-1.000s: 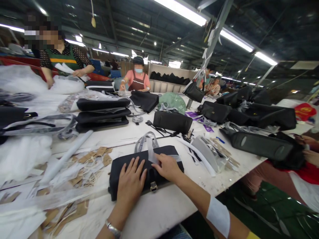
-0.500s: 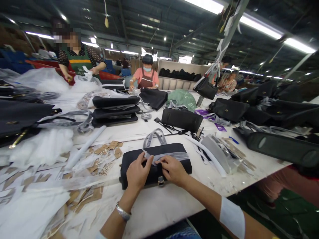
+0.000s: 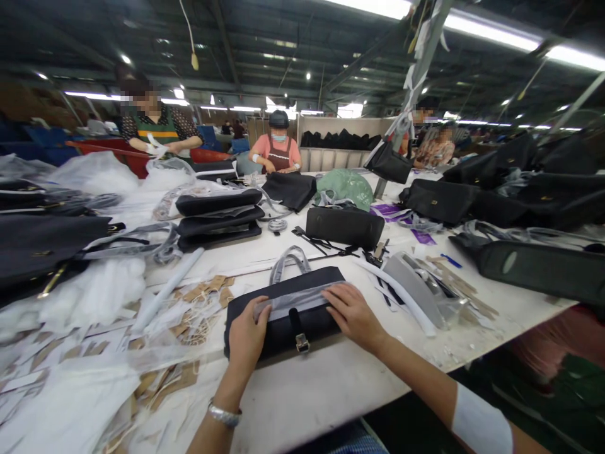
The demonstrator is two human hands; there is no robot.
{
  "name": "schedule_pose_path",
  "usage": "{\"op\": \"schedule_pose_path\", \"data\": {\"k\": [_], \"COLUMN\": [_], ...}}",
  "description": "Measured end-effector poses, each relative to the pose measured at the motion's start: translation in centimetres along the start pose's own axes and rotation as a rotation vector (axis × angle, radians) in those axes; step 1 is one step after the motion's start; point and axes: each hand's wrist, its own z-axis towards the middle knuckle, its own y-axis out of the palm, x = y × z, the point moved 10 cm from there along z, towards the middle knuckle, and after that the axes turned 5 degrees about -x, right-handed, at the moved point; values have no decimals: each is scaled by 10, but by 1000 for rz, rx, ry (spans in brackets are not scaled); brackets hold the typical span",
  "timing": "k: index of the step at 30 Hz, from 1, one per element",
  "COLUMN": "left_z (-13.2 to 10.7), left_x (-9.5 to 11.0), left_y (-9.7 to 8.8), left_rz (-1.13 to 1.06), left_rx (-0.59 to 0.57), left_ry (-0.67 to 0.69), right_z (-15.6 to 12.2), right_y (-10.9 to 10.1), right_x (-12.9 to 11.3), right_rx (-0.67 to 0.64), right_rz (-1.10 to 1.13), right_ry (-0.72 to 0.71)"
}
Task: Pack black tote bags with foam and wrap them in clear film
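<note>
A black handbag (image 3: 309, 325) lies flat on the white table (image 3: 312, 391) in front of me, its metal clasp (image 3: 301, 343) toward me and its wrapped grey handles (image 3: 286, 261) pointing away. A strip of clear grey film (image 3: 293, 299) runs across its top. My left hand (image 3: 246, 337) presses on the film's left end, fingers curled over it. My right hand (image 3: 353, 315) rests flat on the film's right end, fingers stretched out.
Brown paper tags (image 3: 208, 293) and a white tube (image 3: 167, 290) lie to the left. Stacked black bags (image 3: 217, 217) and one more black bag (image 3: 344, 227) sit further back, others along the right edge (image 3: 534, 268). Other people (image 3: 278, 148) work across the table.
My hands have spread apart from the bag's middle to the two ends of the film strip, which now lies flattened across the bag.
</note>
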Motion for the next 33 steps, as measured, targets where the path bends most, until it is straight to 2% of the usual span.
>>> {"op": "schedule_pose_path", "data": {"k": [2,5,8,11,13,15,19,22,25,27,28,30,32,33], "left_z": [2,-2,-16,-32,-36,-34,-27,-30,-44,-60,-70,-93,-112,-117], "left_x": [-1,-2,-4,-9,-13,-18,-24,-22,-22,-37,-52,-94,-129,-139], "left_y": [0,0,-7,-16,-17,-16,-15,-18,-27,-38,-43,-47,-37,-29], "left_rz": [-1,-40,-30,84,117,105,67,11,-154,-343,-453,-721,-980,-1113], "left_rx": [-36,-49,25,136,140,96,38,72,140,213,254,331,350,336], "left_ry": [1,26,51,36,11,-24,-76,-51,32,14,-43,-269,-506,-593], "right_z": [-8,-17,-21,-21,-16,-7,16,29,33,34,35,35,34,33], "right_y": [1,18,30,35,37,41,57,70,82,88,90,93,93,94], "right_x": [5,1,-3,-5,-7,-16,-50,-73,-80,-78,-77,-74,-72,-72], "right_rx": [-22,-137,-207,-251,-287,-341,-486,-595,-679,-703,-704,-695,-682,-680], "right_rz": [-69,-120,-155,-163,-145,-98,60,186,263,283,292,314,326,321], "right_ry": [-14,-58,-69,-85,-108,-171,-365,-492,-578,-601,-604,-598,-591,-591]}}
